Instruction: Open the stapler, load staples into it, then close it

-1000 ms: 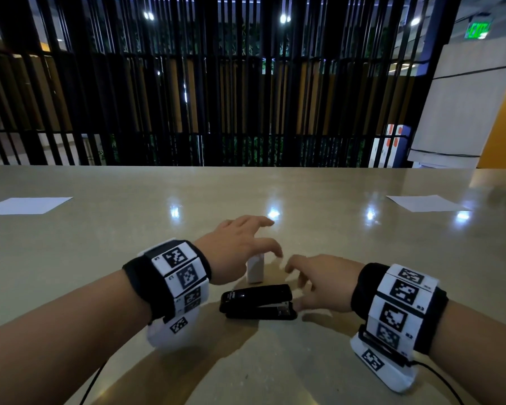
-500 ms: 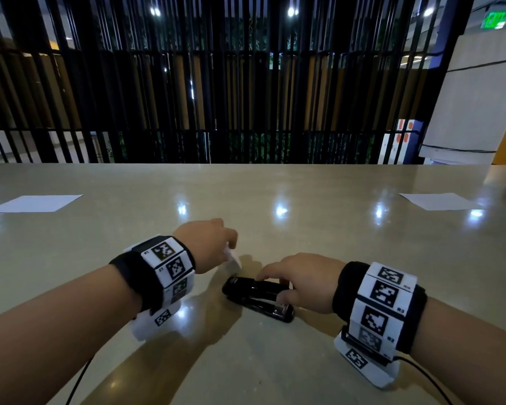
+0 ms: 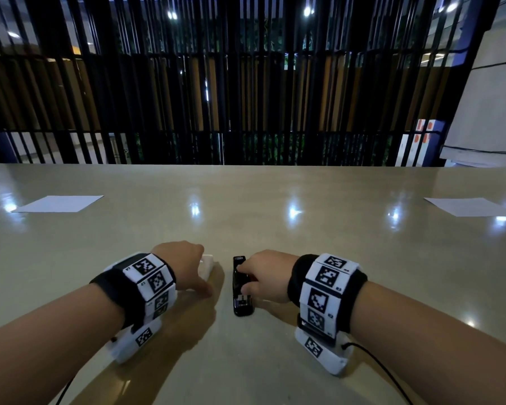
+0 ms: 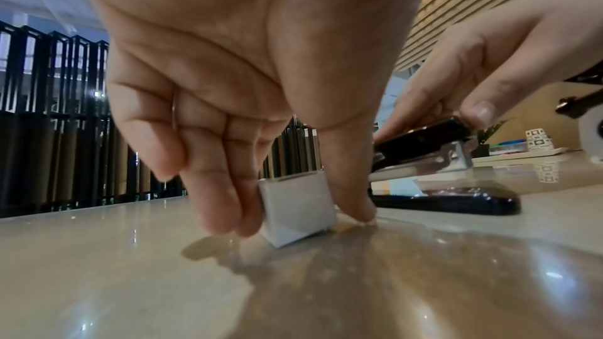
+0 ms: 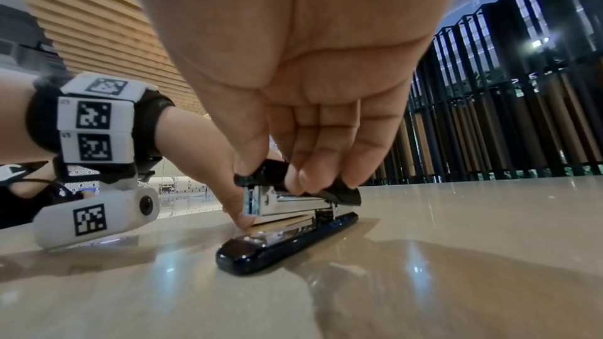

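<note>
A sheet of paper [image 3: 59, 204] lies far off on the left of the glossy tabletop [image 3: 246, 200], clear of the work. Nearer, the left hand [image 3: 181, 266] pinches a small white staple box [image 4: 298, 209] between fingers and thumb, one corner tipped onto the surface, apparently keeping the refills steady and within reach for loading. Just beside it, not touching, the black stapler [image 3: 241, 287] rests on its base, pointing away from the person; the right hand [image 3: 268, 276] curls over its top cover, fingertips on one side, thumb on the other, seemingly to lift the lid off the metal magazine, which shows beneath a cover not yet swung open. A second sheet of paper [image 3: 468, 206] sits far right. Against the earlier frames, the stapler, which lay crosswise a second ago and slanted half a second ago, now runs lengthwise; the right hand, then hovering open beside it, has closed on the cover; the left hand, then above the upright box, now grips it, and the box has tilted.
</note>
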`<state>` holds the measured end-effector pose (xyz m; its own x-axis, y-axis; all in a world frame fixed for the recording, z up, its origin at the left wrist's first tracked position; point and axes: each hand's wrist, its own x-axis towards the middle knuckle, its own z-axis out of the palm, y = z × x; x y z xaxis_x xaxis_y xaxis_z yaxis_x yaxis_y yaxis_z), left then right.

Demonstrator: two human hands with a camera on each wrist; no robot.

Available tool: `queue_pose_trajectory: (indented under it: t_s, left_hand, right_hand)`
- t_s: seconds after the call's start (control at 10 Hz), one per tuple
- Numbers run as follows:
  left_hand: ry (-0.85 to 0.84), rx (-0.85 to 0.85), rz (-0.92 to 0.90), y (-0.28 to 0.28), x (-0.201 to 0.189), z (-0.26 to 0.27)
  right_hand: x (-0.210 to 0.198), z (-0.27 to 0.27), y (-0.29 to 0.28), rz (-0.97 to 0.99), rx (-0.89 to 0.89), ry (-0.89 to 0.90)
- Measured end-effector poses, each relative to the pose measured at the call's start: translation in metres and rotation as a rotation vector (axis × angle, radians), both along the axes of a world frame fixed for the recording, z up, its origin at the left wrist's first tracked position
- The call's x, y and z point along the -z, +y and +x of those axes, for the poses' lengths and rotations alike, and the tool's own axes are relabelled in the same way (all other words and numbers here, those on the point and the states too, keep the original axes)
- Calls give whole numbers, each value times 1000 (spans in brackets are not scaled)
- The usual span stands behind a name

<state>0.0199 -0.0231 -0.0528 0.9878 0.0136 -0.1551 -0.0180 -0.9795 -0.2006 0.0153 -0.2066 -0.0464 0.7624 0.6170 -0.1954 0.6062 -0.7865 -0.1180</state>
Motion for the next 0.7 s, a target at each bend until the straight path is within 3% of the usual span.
queue_pose_trajectory:
  t_s: [0.3, 0.7]
  left_hand:
    - [-7, -2, -27, 10, 0, 0]
    - [28, 14, -37, 11, -5, 1]
  right_hand:
    - [-8, 12, 34, -30, -45, -73]
    - [-10, 7, 23, 62, -24, -59]
